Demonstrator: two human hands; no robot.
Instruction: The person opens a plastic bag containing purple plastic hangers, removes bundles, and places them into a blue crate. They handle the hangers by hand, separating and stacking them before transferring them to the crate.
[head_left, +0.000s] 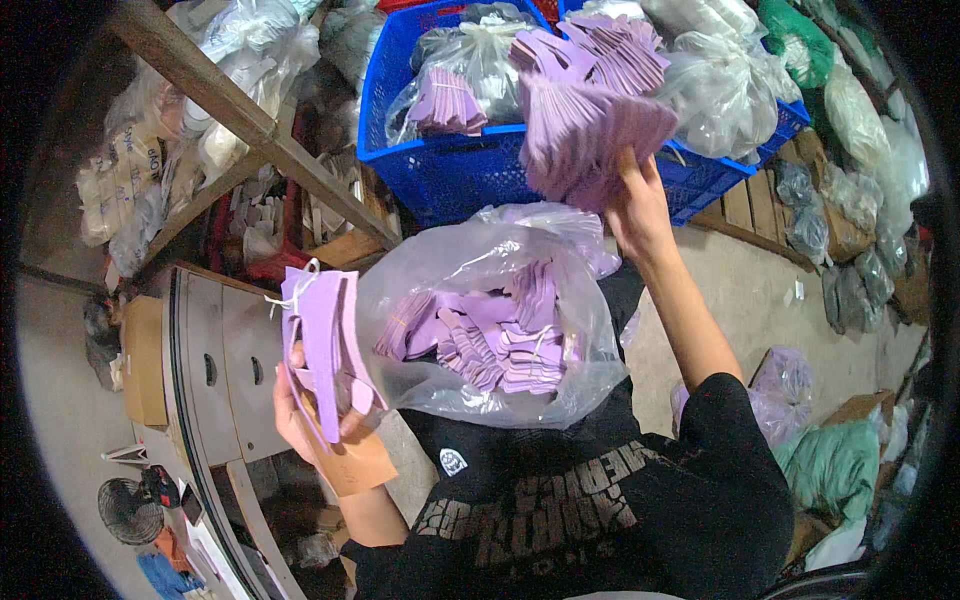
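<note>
My left hand (290, 418) is closed round several flat, cut lilac pieces (325, 325), tied at the top with white string. A tan rectangular piece (357, 462) hangs below them, over my wrist. My right hand (638, 205) grips a thick, fanned stack of lilac cut pieces (590, 135) at the front edge of a blue crate (425, 185). Between my arms an open clear plastic bag (405, 275) holds several lilac bundles (495, 350), some bound with string or bands. Whether the pieces are foam or fabric I cannot tell.
Inside the crates lie knotted clear bags (725, 95) and another lilac bundle (447, 103). A wooden frame (300, 180) slants across the upper left above a grey drawer cabinet (215, 370). A small fan (130, 510) stands lower left. Bags, including a green sack (830, 465), line the right.
</note>
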